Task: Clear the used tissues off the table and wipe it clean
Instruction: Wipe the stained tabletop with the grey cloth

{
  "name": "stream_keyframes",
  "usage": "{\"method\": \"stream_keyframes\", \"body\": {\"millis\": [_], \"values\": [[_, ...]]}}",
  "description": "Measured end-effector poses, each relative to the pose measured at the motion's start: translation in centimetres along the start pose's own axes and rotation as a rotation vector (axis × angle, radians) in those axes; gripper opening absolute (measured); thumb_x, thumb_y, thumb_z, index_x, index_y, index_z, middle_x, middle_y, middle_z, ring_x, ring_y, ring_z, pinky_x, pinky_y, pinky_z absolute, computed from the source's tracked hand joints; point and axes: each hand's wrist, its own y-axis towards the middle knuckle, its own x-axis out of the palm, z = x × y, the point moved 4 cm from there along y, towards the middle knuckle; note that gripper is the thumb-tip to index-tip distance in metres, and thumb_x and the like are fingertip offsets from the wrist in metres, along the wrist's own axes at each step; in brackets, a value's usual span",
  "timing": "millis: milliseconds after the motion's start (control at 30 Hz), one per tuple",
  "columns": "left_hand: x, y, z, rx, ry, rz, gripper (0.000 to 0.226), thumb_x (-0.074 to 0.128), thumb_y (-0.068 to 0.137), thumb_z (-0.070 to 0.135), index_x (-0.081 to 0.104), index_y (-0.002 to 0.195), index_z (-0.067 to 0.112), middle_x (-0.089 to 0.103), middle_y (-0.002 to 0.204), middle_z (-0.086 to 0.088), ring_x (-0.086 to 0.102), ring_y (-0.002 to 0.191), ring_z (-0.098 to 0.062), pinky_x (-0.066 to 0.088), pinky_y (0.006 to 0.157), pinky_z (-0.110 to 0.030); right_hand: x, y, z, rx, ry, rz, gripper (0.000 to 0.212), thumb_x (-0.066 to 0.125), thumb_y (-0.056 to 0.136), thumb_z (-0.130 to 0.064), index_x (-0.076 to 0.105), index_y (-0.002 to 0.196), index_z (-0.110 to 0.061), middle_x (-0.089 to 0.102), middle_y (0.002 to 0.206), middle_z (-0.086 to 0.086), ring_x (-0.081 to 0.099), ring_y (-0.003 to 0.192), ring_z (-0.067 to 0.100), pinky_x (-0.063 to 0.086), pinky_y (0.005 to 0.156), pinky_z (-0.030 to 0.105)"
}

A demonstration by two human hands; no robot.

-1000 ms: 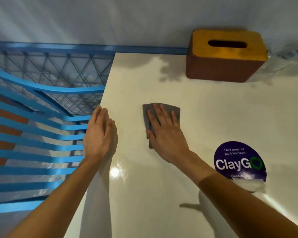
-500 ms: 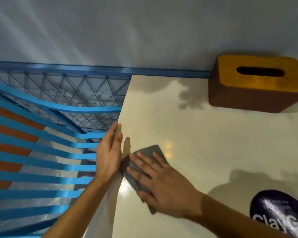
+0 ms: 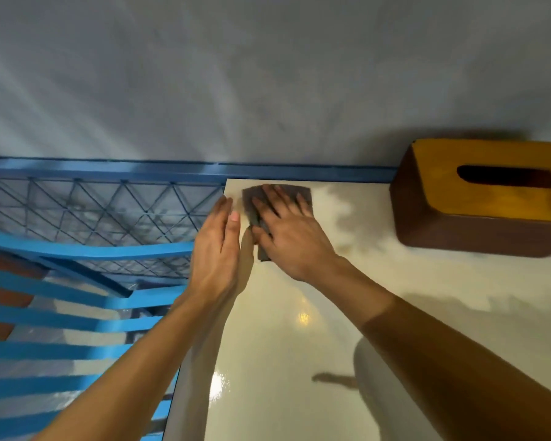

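Head view looks down at a shiny cream table (image 3: 299, 361). It has a grey wall (image 3: 268, 74) on its far side.

A small grey cloth (image 3: 251, 202) lies flat on the table, in the far left corner. It is close to the far edge and close to the left edge.

The right hand (image 3: 295, 240) lies flat on top of the cloth. Its fingers (image 3: 269, 194) are straight and spread out, and they press the cloth down on the table. Bits of the cloth stick out past the fingers on the far side and the left side.

The left hand (image 3: 215, 259) is just beside the right hand, at the left edge of the table. It stands on its side, with its fingers straight and held close together. It holds nothing. I cannot tell if it touches the cloth.

A brown wooden tissue box (image 3: 490, 218) with a yellow top stands on the table at the far right, next to the wall. It has a dark slot in its top.

Left of the table is a blue chair (image 3: 77, 313) with bars. Past that is a blue wire fence (image 3: 109, 205).
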Motion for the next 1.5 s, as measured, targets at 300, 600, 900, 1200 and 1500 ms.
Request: {"method": "stream_keyframes", "body": {"millis": [300,600,900,1200,1500], "values": [[-0.7,-0.5,-0.9,-0.226,-0.213,0.139,0.052,0.032,0.101,0.052,0.054,0.138,0.022,0.060,0.131,-0.003,0.053,0.121,-0.018,0.043,0.108,-0.046,-0.6,-5.3,4.3,0.497,-0.071,0.176,0.058,0.031,0.103,-0.036,0.021,0.153,-0.007,0.018,0.159,0.020,0.016,0.148,0.035,0.011,0.120,0.053],[-3.0,-7.3,-2.3,-0.289,-0.317,0.177,0.040,0.039,0.103,0.044,0.060,0.133,0.027,0.064,0.127,0.012,0.057,0.118,-0.004,0.043,0.108,-0.038,1.0,-9.6,-5.9,-0.062,0.050,-0.003,0.059,0.022,0.104,-0.043,0.009,0.156,-0.020,-0.002,0.164,0.003,-0.008,0.150,0.020,-0.013,0.119,0.043],[-3.3,-11.1,-1.2,-0.298,-0.223,0.198,0.054,0.033,0.098,0.053,0.051,0.141,0.024,0.051,0.142,0.005,0.044,0.129,-0.010,0.036,0.111,-0.037,-0.3,-9.3,2.3,0.134,-0.029,-0.079,0.063,0.010,0.101,-0.052,-0.001,0.156,-0.024,-0.011,0.164,-0.001,-0.014,0.150,0.020,-0.001,0.122,0.049],[-4.4,-12.3,-0.8,-0.290,-0.303,0.191,0.042,0.037,0.103,0.041,0.057,0.135,0.024,0.059,0.127,0.013,0.052,0.107,0.009,0.039,0.090,-0.008,1.5,-16.8,-7.6,-0.178,0.023,-0.016,0.059,0.025,0.100,-0.045,0.027,0.153,-0.020,0.017,0.162,0.003,0.011,0.150,0.021,0.004,0.122,0.045],[-5.7,-16.9,-3.0,-0.376,-0.391,0.241,0.039,0.034,0.104,0.040,0.061,0.130,0.033,0.063,0.125,0.017,0.055,0.119,-0.005,0.043,0.103,-0.031,0.3,-13.6,0.8,0.174,-0.037,0.003,0.065,0.004,0.098,-0.049,0.006,0.156,-0.019,-0.002,0.164,0.006,-0.006,0.151,0.024,-0.001,0.121,0.048]]}}
